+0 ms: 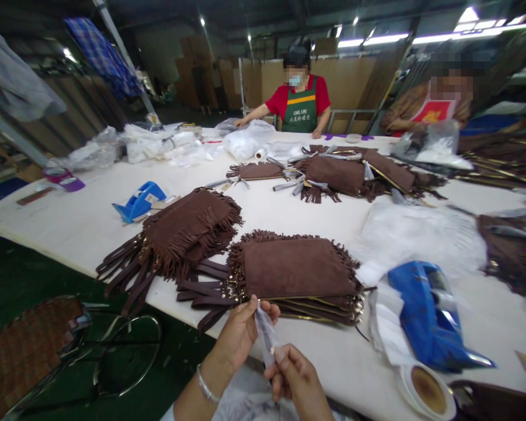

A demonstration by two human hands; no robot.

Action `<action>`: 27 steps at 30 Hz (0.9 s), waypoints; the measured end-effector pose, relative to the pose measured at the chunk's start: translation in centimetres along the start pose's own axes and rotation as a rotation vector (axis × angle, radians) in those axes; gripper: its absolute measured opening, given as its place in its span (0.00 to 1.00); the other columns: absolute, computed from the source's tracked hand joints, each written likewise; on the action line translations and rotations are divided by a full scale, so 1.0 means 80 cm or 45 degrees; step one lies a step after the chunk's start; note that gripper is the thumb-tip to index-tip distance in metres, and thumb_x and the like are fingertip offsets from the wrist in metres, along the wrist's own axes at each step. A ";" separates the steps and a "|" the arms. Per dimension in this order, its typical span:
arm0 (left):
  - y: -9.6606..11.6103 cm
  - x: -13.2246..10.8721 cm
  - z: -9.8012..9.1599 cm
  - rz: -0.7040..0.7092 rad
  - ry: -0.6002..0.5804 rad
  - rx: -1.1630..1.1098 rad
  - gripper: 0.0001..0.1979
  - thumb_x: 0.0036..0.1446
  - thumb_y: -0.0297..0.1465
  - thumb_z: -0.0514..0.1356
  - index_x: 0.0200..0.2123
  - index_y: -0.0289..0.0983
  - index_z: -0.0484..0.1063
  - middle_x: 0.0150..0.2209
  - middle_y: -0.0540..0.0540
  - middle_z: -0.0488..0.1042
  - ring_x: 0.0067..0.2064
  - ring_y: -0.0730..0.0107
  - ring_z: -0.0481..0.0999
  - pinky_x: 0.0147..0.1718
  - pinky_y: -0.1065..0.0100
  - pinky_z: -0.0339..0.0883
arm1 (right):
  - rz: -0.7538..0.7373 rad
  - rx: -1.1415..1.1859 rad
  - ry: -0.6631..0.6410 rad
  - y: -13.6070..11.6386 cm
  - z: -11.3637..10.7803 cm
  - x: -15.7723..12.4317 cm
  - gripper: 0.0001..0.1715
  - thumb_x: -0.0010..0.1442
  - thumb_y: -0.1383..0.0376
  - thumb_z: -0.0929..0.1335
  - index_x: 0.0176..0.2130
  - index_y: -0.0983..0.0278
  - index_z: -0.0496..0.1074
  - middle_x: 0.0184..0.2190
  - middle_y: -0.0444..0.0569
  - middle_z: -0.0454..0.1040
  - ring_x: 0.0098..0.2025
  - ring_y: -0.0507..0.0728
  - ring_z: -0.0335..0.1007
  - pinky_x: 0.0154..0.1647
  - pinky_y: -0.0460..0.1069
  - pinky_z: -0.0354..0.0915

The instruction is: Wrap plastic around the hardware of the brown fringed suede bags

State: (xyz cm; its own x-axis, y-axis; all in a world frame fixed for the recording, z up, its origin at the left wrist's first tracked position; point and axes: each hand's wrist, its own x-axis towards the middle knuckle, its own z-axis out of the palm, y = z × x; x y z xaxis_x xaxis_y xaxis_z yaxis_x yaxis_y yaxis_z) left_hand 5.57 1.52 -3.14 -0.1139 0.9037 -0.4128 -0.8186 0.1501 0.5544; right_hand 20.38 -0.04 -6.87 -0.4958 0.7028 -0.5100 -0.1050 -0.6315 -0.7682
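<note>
My left hand (pixel 245 324), with a bangle at the wrist, pinches the upper end of a narrow strip of clear plastic wrap (pixel 265 330). Its lower end is held between the thumb and fingers of my right hand (pixel 289 371). Both hands are at the table's front edge, just before a stack of brown fringed pouches (pixel 296 266) with gold zippers and wrist straps. Whether the wrap encloses a zipper pull or strap end at my left fingertips is too small to tell. A second pile of brown fringed pouches (pixel 188 228) lies to the left.
A blue tape dispenser (pixel 429 310) and a tape roll (pixel 427 389) are at right; another blue dispenser (pixel 142 202) sits at left. More brown pouches (pixel 333 172) and plastic bags (pixel 249 140) cover the far side. Two co-workers (pixel 304 105) stand across the white table (pixel 298 213).
</note>
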 end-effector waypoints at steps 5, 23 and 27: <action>-0.002 0.001 -0.001 0.002 0.016 -0.033 0.14 0.56 0.39 0.63 0.33 0.30 0.75 0.37 0.38 0.79 0.44 0.57 0.77 0.52 0.55 0.64 | 0.001 0.019 -0.011 -0.004 0.003 -0.005 0.30 0.49 0.41 0.70 0.28 0.65 0.65 0.22 0.46 0.76 0.14 0.45 0.60 0.16 0.41 0.54; -0.002 0.002 -0.004 -0.028 -0.006 -0.104 0.15 0.56 0.39 0.62 0.34 0.30 0.75 0.38 0.37 0.79 0.44 0.56 0.77 0.48 0.58 0.68 | 0.070 0.024 -0.071 0.014 -0.006 0.001 0.32 0.48 0.39 0.69 0.28 0.64 0.64 0.22 0.46 0.75 0.13 0.45 0.62 0.15 0.40 0.49; -0.003 0.003 -0.002 -0.042 -0.011 -0.078 0.16 0.57 0.39 0.62 0.33 0.29 0.76 0.38 0.37 0.79 0.43 0.58 0.77 0.47 0.60 0.67 | 0.075 -0.002 -0.067 0.017 -0.004 0.002 0.32 0.47 0.38 0.69 0.27 0.64 0.64 0.21 0.45 0.75 0.13 0.45 0.62 0.14 0.39 0.49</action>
State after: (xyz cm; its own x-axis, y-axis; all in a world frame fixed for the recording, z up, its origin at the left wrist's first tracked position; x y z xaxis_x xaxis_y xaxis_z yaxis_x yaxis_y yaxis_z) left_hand 5.63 1.68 -3.47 -0.0818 0.9021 -0.4238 -0.8547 0.1552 0.4954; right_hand 20.41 -0.69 -8.10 -0.5458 0.6463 -0.5334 -0.0731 -0.6708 -0.7380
